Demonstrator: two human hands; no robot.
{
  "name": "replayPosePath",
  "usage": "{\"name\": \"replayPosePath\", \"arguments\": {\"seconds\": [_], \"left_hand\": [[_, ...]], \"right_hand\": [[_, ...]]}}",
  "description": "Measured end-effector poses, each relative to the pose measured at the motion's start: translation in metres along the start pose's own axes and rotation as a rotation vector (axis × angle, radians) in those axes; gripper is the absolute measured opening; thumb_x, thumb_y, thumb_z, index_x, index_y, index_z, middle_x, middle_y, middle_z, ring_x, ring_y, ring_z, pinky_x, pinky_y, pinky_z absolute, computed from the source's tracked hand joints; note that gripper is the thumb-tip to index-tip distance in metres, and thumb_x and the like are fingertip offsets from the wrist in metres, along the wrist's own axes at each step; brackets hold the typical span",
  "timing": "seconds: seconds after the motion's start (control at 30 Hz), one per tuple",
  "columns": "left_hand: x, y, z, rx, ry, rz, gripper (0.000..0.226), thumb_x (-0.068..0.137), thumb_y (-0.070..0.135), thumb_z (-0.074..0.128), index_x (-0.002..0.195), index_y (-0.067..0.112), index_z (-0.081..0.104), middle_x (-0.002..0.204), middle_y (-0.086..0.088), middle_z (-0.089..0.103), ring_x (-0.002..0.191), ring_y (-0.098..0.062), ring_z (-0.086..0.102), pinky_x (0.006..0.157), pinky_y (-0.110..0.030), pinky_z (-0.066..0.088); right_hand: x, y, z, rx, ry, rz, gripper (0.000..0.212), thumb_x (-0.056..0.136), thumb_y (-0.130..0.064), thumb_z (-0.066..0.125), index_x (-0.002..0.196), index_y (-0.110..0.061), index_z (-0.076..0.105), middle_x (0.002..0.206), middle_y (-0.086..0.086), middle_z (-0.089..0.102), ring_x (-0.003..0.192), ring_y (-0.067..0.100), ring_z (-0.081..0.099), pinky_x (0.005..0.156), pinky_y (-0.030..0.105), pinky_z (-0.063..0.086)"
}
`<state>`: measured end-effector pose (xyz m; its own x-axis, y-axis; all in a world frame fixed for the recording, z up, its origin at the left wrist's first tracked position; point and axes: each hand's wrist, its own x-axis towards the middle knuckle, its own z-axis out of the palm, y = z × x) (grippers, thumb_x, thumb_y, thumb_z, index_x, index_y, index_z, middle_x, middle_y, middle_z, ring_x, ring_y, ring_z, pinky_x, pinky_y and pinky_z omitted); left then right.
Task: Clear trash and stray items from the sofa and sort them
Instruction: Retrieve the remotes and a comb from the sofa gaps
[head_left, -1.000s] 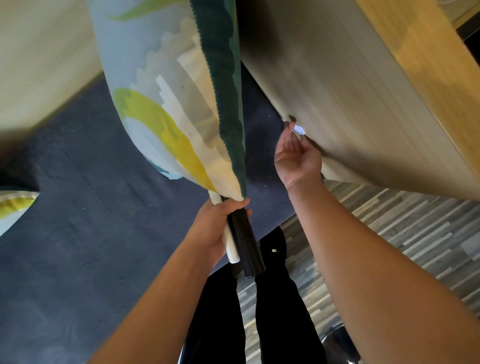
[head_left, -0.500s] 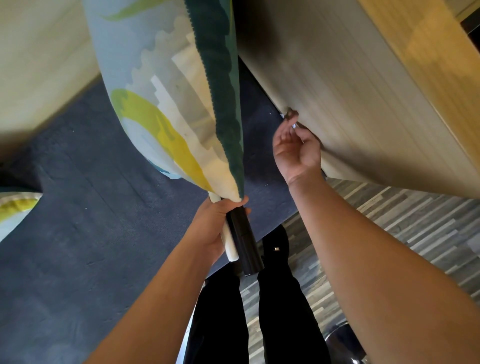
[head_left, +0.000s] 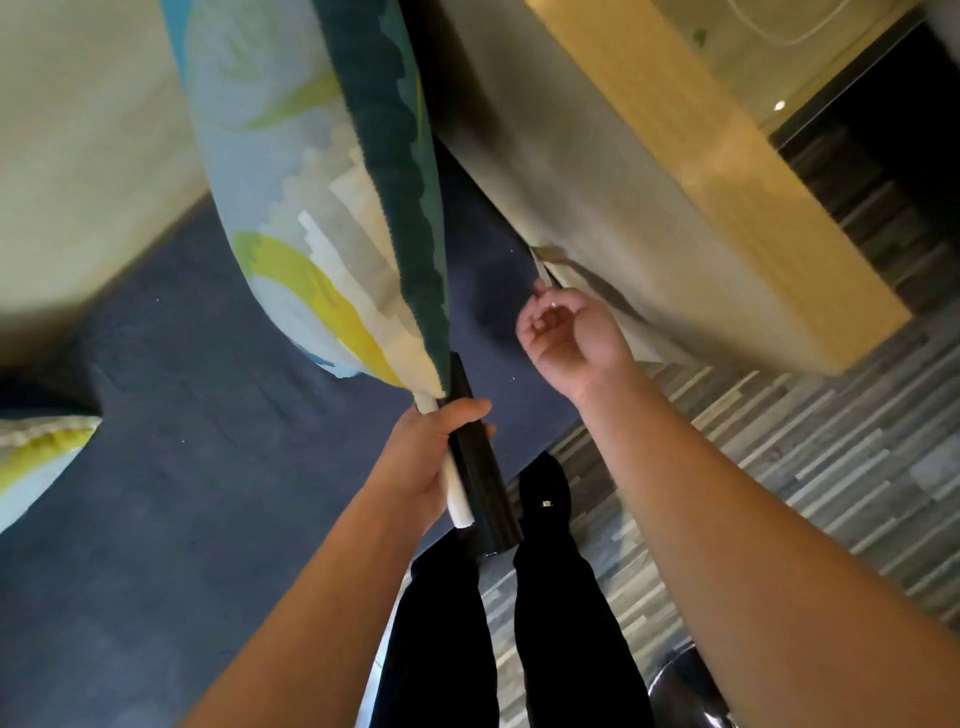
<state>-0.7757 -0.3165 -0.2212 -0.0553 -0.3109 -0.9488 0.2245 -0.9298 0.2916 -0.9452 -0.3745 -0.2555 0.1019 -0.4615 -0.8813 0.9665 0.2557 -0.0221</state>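
Both forearms are bare to the frame edge — no sleeves, watch or bands visible on the left hand (head_left: 423, 457) or the right hand (head_left: 574, 338). The legs wear plain black trousers (head_left: 566, 613). One black shoe (head_left: 545, 486) shows, bearing a small pale metallic square fitting on its upper.

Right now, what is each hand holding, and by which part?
The left hand grips a pillow by its bottom corner, plus a black tube and a white stick mid-length. The right hand is curled; any contents cannot be told.
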Motion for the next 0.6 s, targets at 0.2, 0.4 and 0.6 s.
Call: {"name": "replayPosePath", "arguments": {"seconds": [0.2,0.4,0.6], "left_hand": [[-0.070,0.008,0.016,0.054,-0.066,0.011,0.053,0.079,0.011,0.079,0.126,0.002,0.055,0.094,-0.018,0.062,0.066,-0.021,0.068,0.057,-0.034,0.057],[-0.179,0.025,0.044,0.186,-0.270,0.022,0.044,0.071,0.017,0.085,0.104,0.004,0.059,0.080,-0.018,0.064,0.067,-0.025,0.067,0.059,-0.034,0.056],[-0.283,0.040,0.074,0.352,-0.499,0.105,0.045,0.070,0.020,0.086,0.104,0.003,0.062,0.081,-0.018,0.064,0.064,-0.024,0.066,0.060,-0.034,0.058]], "right_hand": [[-0.126,0.005,-0.001,-0.345,-0.026,0.019,0.019,0.098,0.000,0.046,0.091,-0.003,0.064,0.067,0.007,0.068,0.047,0.009,0.057,0.056,0.024,0.054],[-0.281,-0.009,0.020,-0.579,-0.089,-0.273,0.017,0.096,0.000,0.047,0.082,-0.009,0.052,0.065,0.004,0.063,0.050,0.010,0.055,0.055,0.026,0.053],[-0.420,0.010,0.030,-0.532,-0.115,-0.527,0.022,0.100,-0.001,0.045,0.120,-0.005,0.054,0.069,0.006,0.067,0.052,0.011,0.058,0.057,0.027,0.055]]}}
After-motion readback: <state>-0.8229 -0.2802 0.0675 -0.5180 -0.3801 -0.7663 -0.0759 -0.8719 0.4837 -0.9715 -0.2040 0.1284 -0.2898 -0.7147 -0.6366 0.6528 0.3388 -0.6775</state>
